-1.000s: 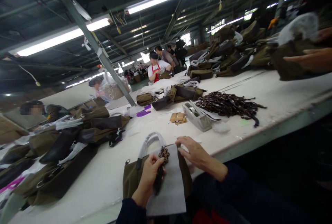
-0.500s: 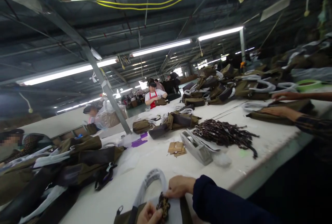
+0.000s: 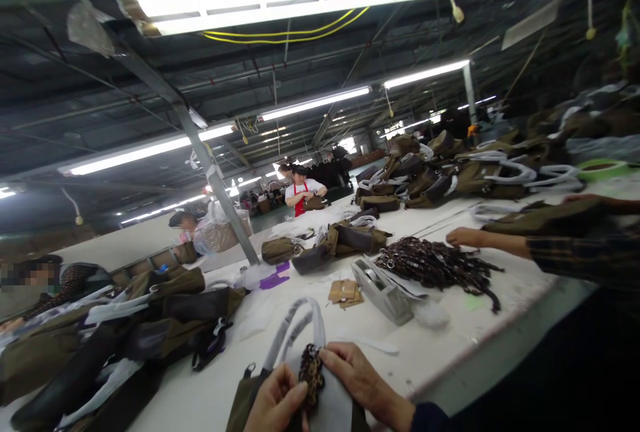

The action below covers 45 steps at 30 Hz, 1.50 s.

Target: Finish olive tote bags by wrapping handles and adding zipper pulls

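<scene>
Both hands [image 3: 276,397] around a leopard-print fabric tab [image 3: 311,375]

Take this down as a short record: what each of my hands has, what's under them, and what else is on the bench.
Left hand: pinches a leopard-print strap
Right hand: holds the same strap from the other side
Under the hands: olive bag with white-wrapped handles and a white sheet
On the bench: tape dispenser, kraft paper tags, pile of brown straps, stacked olive bags
Co-worker: a hand beside the pile of brown straps
</scene>
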{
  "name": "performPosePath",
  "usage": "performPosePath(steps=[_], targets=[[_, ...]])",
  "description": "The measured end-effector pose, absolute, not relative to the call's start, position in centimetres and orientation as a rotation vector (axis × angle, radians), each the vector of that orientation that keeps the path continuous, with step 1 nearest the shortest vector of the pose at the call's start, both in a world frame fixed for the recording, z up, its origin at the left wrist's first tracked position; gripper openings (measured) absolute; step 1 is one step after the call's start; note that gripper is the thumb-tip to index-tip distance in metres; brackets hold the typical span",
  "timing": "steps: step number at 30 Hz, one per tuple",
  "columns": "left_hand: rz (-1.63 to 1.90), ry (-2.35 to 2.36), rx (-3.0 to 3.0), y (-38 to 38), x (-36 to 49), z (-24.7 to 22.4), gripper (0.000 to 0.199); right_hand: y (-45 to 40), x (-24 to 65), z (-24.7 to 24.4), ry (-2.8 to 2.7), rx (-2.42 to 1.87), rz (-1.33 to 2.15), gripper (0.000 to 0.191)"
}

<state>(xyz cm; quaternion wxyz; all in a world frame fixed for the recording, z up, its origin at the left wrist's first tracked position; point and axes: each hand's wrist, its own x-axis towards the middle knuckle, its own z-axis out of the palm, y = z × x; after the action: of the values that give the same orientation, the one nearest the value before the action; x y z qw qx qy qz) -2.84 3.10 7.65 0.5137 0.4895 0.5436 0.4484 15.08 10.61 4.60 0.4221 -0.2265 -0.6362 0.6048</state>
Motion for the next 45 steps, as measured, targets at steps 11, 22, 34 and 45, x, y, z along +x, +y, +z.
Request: performPosePath(steps=[11, 22, 34, 45], targets=[[0.881, 1.429, 1.331, 6.7, -0.8, 8.3, 0.043, 10.1, 16.2, 0.7, -1.732, -1.08, 1.093, 0.038], [0.808, 1.46, 1.258, 7.1, -1.8, 3.4, 0.044, 11.0, 18.2, 1.5, -2.11, -0.988, 0.485, 0.015], [0.695, 1.87, 1.909, 5.1, -1.0, 5.0, 0.01, 13.6, 15.8, 0.4, -2.397, -0.801, 0.583, 0.02], [0.578, 1.823, 2.002, 4.4, -0.1, 6.4, 0.02, 13.6, 15.7, 0.7, -2.445, -0.848, 0.618, 0.012]])
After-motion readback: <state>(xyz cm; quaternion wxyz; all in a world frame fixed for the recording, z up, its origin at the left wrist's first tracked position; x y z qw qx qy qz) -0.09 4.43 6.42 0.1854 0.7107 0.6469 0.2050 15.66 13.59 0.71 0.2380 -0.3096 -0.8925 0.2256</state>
